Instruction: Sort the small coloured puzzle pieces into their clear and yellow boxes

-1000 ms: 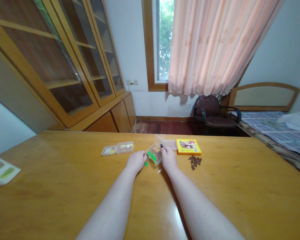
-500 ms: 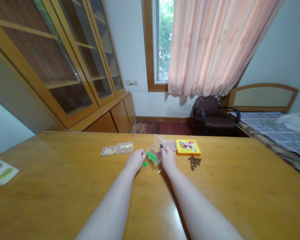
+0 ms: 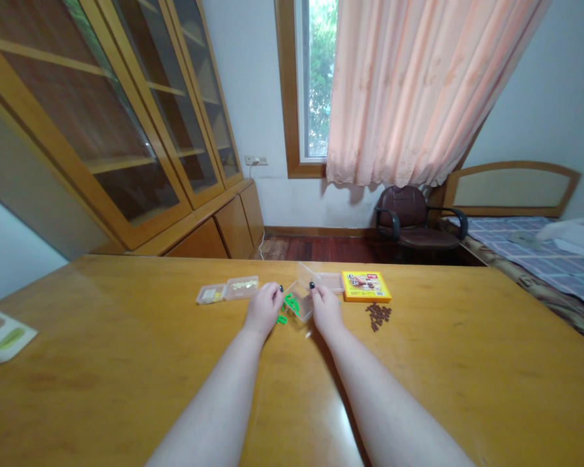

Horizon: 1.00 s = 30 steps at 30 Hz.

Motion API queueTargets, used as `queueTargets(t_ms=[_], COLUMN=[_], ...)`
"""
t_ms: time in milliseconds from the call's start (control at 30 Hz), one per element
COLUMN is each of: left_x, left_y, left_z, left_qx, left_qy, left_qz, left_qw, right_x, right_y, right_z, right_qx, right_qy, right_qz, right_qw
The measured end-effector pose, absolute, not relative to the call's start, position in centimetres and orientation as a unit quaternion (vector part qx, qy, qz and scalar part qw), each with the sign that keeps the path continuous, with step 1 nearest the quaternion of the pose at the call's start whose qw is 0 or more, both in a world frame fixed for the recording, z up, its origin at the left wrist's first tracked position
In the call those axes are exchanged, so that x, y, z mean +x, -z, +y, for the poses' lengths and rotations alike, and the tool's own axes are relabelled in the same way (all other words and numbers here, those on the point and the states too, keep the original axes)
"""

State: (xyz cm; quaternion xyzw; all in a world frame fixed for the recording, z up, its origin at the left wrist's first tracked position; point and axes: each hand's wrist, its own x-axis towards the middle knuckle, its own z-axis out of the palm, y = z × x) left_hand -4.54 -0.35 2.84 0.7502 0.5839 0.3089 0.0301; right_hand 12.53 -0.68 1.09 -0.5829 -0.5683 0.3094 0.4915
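A small clear plastic box point(image 3: 299, 305) holding green pieces point(image 3: 290, 302) sits tilted on the wooden table point(image 3: 126, 363), its lid raised behind it. My right hand point(image 3: 325, 309) grips the box's right side, fingers curled on its edge. My left hand point(image 3: 263, 309) is at the box's left side with its fingers drawn together beside the green pieces; whether it pinches one is not visible. A few green pieces point(image 3: 281, 319) lie loose on the table just under the box.
Another clear box point(image 3: 228, 289) lies open to the left. A yellow box point(image 3: 366, 286) and a heap of brown pieces point(image 3: 379, 315) lie to the right. A white carton point(image 3: 0, 334) is at the table's left edge. Cabinets, a chair and a bed stand beyond.
My left hand has lifted slightly and moved closer to the box's left edge. The box has shifted a little left with my right hand.
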Motion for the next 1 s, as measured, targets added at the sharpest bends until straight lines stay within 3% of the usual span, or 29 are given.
queueTargets(t_ms=[300, 500, 633, 833, 1000], left_x=[-4.1, -5.0, -4.8, -3.7, -3.2], left_y=[-2.8, -2.5, -2.2, -1.5, -1.6], left_z=[-0.4, 0.3, 0.1, -0.9, -1.5], left_qx=[0.765, 0.677, 0.737, 0.843, 0.868], left_qy=[-0.323, -0.307, -0.254, -0.078, -0.017], left_qz=[0.549, 0.666, 0.623, 0.512, 0.478], left_qw=[0.096, 0.059, 0.067, 0.145, 0.133], right_x=[12.2, 12.9, 13.2, 13.1, 13.1], right_y=[-1.1, -0.7, -0.8, -1.0, -1.1], right_z=[-0.9, -0.3, -0.2, -0.2, -0.3], right_qx=[-0.57, -0.581, -0.582, -0.581, -0.583], right_qy=[-0.309, -0.31, -0.325, -0.323, -0.323], right_qz=[-0.601, -0.531, -0.48, -0.449, -0.449], right_qw=[0.468, 0.533, 0.57, 0.597, 0.595])
